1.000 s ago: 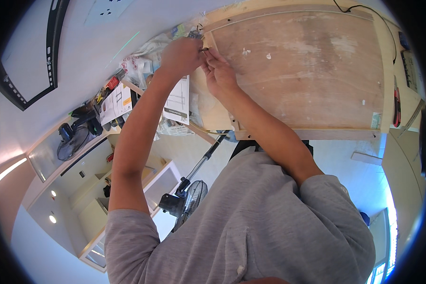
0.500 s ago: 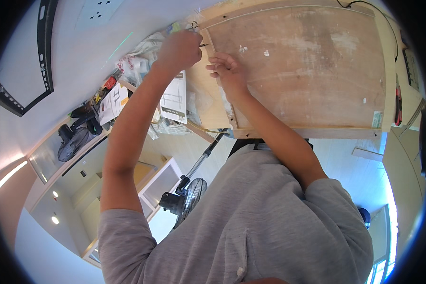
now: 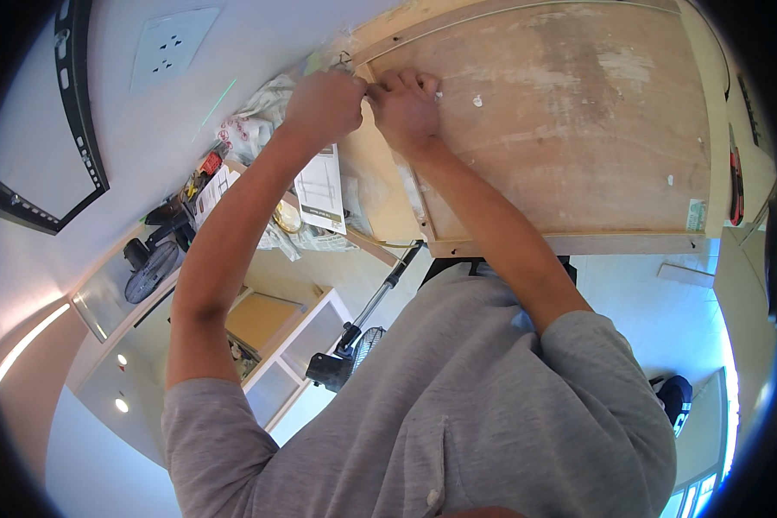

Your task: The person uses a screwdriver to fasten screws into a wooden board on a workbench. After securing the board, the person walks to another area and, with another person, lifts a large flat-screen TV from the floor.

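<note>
My left hand [image 3: 326, 105] is closed in a fist at the left rail of a wooden framed panel [image 3: 561, 129]. A thin dark piece [image 3: 368, 92] shows between it and my right hand; its kind is too small to tell. My right hand [image 3: 403, 112] rests over the same rail, fingers bent and thumb side toward the left hand. Its fingertips meet the left fist, and whatever they pinch is hidden. The panel is worn brown board edged with pale wood strips, with dark screw heads along the near strip [image 3: 570, 245].
Left of the panel lie printed sheets [image 3: 321, 192], plastic bags [image 3: 249, 134] and a tape roll [image 3: 288, 217]. A black fan [image 3: 330, 369] on a pole stands below. At right is a red-and-black cutter [image 3: 735, 186]. A black metal bracket [image 3: 82, 129] is at upper left.
My right hand has moved up and left to meet my left hand, and its spread fingers have bent. The left fist has shifted slightly down; the thin dark tip is now mostly covered.
</note>
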Demonstrator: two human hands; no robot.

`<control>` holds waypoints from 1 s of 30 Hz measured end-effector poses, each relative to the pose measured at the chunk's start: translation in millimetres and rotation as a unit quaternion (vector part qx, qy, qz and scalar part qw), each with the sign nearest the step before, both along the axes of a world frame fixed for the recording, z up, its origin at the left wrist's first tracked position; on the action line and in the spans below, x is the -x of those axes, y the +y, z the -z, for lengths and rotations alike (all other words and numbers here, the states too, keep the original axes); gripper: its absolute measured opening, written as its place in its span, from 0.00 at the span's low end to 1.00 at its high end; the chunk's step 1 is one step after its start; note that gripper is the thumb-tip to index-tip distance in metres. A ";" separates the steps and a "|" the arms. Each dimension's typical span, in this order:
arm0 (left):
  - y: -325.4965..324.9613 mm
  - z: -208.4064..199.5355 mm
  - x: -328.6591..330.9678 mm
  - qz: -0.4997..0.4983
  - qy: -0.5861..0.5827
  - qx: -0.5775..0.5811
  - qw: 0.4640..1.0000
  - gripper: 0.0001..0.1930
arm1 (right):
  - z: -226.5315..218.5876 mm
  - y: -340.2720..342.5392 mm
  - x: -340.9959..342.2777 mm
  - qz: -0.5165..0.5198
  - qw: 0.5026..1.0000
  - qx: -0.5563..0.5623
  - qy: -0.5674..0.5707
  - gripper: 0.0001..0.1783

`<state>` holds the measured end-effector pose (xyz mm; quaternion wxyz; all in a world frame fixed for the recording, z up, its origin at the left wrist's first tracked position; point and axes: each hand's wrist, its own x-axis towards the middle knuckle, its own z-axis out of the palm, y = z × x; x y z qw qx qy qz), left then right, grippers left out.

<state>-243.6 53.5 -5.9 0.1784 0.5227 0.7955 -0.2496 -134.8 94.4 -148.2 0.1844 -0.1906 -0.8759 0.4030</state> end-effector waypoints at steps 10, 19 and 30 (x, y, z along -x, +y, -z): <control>-19.0 6.1 22.8 -0.191 -0.230 -0.111 0.948 0.11 | -1.0 1.2 0.6 0.002 1.000 -0.023 0.007 0.09; -9.7 9.7 36.0 -0.564 -0.320 -0.033 0.761 0.07 | 3.7 -2.9 2.9 0.028 0.999 -0.023 0.018 0.06; 2.8 0.2 19.9 -0.087 -0.123 0.030 0.988 0.15 | -5.7 29.8 -54.2 -0.083 0.996 -0.022 -0.028 0.23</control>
